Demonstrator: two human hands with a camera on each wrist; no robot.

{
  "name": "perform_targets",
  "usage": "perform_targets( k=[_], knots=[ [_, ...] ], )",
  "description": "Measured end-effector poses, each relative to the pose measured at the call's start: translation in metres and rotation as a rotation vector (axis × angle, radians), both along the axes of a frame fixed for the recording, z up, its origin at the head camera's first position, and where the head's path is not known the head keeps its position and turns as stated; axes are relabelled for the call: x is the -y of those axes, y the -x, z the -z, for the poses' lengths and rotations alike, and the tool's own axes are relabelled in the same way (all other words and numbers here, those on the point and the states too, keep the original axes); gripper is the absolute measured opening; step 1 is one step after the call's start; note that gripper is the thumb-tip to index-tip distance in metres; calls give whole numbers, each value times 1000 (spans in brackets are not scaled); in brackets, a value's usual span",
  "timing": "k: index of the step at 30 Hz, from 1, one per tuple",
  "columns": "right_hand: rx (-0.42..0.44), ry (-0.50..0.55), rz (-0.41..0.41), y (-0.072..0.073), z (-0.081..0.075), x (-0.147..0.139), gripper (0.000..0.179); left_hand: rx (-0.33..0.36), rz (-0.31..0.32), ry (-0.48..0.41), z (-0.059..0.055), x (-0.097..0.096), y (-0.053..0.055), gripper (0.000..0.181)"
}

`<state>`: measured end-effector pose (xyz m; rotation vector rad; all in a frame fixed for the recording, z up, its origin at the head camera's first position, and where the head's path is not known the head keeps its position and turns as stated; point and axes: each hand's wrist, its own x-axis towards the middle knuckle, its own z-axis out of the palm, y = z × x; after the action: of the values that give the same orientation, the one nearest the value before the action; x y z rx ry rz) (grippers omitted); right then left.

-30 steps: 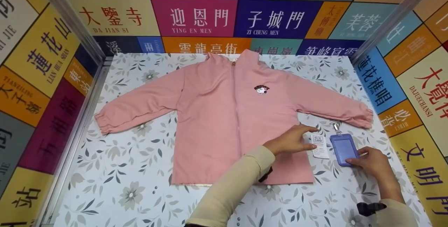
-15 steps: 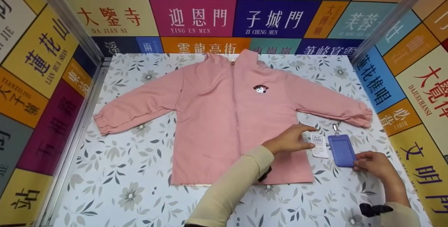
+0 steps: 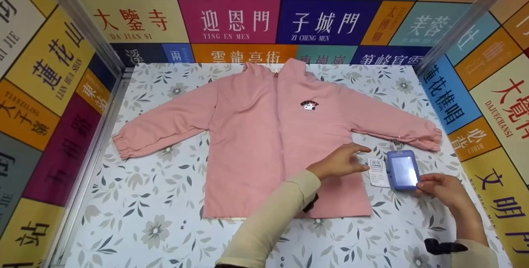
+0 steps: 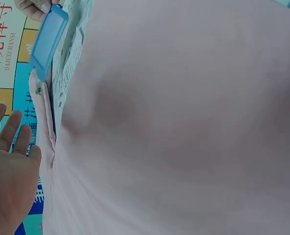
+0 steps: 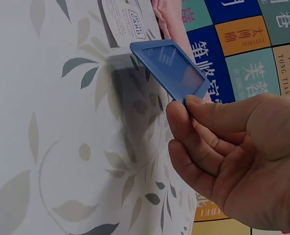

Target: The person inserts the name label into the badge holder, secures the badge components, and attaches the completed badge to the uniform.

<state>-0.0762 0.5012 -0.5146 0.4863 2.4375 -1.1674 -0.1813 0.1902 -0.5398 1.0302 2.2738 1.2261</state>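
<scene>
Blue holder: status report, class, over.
Right hand pinches holder by corner. Left hand empty, mostly over jacket. Holder tilted, card alongside. Nothing visibly blocking.

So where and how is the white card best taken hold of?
Probably a fingertip pinch on the long left edge of the white card, coming from the left: it looks thin and flat, the left hand is open beside it, and the blue badge holder crowds its right side.
</scene>
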Motion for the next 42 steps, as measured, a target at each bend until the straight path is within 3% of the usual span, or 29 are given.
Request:
perform_targets(
  k=[9,17,26,35,42],
  knots=[
    [-192,129,-45,25,3,39,46,16,-57,-66,1,22,18,48],
    [-273,251,-76,48,7,90,45,-7,-199,-153,0,58,38,38],
    [-297,428,-120,74,20,144,41,69,-338,-259,8,100,51,35],
    [-277,445,-192,97,24,193,34,129,-427,-323,7,137,58,22],
    [-265,522,-232,109,25,218,32,176,-489,-367,4,160,62,16]
  ],
)
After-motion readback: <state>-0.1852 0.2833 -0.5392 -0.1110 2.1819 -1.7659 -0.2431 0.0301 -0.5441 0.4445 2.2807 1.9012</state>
